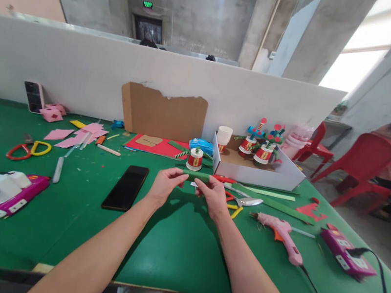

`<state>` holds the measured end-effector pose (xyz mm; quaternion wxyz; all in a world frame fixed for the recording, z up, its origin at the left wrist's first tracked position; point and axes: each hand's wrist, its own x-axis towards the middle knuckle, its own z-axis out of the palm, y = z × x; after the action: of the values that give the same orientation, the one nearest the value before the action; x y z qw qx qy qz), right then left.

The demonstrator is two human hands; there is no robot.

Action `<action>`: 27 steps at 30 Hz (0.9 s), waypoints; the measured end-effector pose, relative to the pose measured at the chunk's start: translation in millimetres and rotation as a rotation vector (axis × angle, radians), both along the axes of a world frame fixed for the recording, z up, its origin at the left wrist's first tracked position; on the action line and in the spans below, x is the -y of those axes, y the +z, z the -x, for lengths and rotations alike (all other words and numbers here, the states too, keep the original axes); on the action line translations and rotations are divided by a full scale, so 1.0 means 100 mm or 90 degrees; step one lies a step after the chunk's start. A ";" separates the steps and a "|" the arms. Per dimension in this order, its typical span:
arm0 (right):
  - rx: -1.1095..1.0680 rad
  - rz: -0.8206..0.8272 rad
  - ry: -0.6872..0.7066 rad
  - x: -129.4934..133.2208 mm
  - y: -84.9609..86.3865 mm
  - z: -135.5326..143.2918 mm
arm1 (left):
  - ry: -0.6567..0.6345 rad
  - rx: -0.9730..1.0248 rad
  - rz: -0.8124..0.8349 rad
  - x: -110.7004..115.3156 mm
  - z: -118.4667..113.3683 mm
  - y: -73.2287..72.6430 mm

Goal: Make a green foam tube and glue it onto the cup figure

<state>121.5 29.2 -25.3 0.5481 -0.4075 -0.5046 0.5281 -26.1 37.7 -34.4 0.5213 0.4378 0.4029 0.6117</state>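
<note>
Both hands are raised just above the table's middle, with a green paper piece (196, 177), curved or rolled, stretched between them. My left hand (166, 185) pinches its left end between thumb and fingers. At the other end, my right hand (214, 196) grips it the same way. Right behind the paper stands a red and white paper cup figure (195, 160) with green folded arms. Scissors (249, 202) with red and yellow handles lie beside my right hand. A black phone (125, 188) rests flat to the left of my left hand.
On the right are a pink glue gun (285, 236), a purple power strip (347, 252) and green paper strips (275, 205). A white box (259, 176) holds cup figures. Pink paper (88, 133), pliers (29, 150) and another power strip (26, 196) lie left. Someone sits beyond a red chair (360, 160).
</note>
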 end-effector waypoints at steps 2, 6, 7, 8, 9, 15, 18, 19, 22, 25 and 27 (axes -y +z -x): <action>0.006 -0.005 -0.005 0.00 -0.01 0.01 | 0.002 -0.028 -0.010 0.01 0.00 0.00; 0.006 0.013 -0.011 -0.04 -0.03 -0.02 | -0.018 -0.017 0.006 0.01 0.01 0.01; -0.012 0.014 -0.037 -0.05 -0.03 -0.03 | -0.020 0.004 0.015 0.00 0.02 0.02; -0.043 0.010 -0.076 -0.07 -0.03 -0.03 | -0.021 0.032 0.028 -0.01 0.03 0.02; -0.083 0.003 -0.120 -0.08 -0.04 -0.04 | -0.019 0.067 0.043 -0.01 0.03 0.02; -0.176 0.008 -0.026 -0.07 -0.08 0.07 | -0.053 0.210 0.140 0.02 -0.04 0.05; -0.211 -0.005 0.039 -0.05 -0.10 0.14 | -0.126 0.197 0.168 0.07 -0.09 0.04; -0.234 -0.003 0.034 -0.06 -0.10 0.14 | -0.153 0.184 0.175 0.08 -0.10 0.04; -0.293 0.019 0.002 -0.07 -0.07 0.09 | -0.181 0.098 0.194 0.08 -0.07 0.02; -0.277 0.073 0.029 -0.06 -0.05 0.02 | -0.074 -0.025 0.155 0.04 0.01 0.02; -0.204 0.117 0.084 -0.03 -0.03 0.01 | -0.025 -0.060 0.101 0.01 0.08 0.04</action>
<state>121.0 31.7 -28.7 0.5462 -0.3322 -0.3862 0.6649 -33.7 36.4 -30.6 0.5470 0.4313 0.4652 0.5462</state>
